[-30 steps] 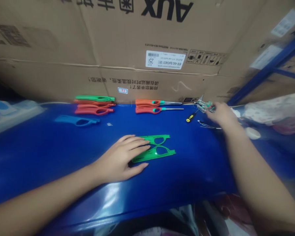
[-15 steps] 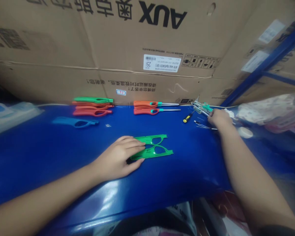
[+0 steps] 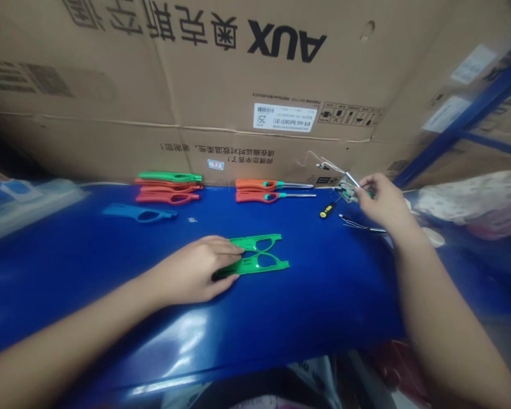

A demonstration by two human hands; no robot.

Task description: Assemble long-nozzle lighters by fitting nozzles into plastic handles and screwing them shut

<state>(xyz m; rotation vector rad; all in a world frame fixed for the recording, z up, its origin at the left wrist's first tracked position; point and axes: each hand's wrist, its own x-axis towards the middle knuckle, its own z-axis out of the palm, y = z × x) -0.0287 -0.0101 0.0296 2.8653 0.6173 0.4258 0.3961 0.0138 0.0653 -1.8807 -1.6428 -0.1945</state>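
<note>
Two green lighter casing halves (image 3: 248,265) lie side by side on the blue tabletop, hollow sides up. My left hand (image 3: 198,270) covers their left ends, its fingers and thumb curled round them. At the right my right hand (image 3: 383,199) pinches a thin metal lighter tube (image 3: 352,179), raised and tilted, with pale wires at its far end. Below that hand sit a cluster of small clear and teal parts (image 3: 347,193) and another metal tube with wires (image 3: 368,228). A yellow and black screwdriver (image 3: 327,211) lies just left of them.
Two orange-red lighters (image 3: 251,196) with metal tubes lie at the back. Left of them are stacked red and green casings (image 3: 166,196), a blue casing (image 3: 125,212) and several tiny metal pins (image 3: 192,220). A large cardboard box (image 3: 187,91) stands behind the tabletop (image 3: 323,295).
My right hand has lifted a metal tube with wires up from the parts cluster. My left hand stays on the green casing halves. The view has shifted slightly.
</note>
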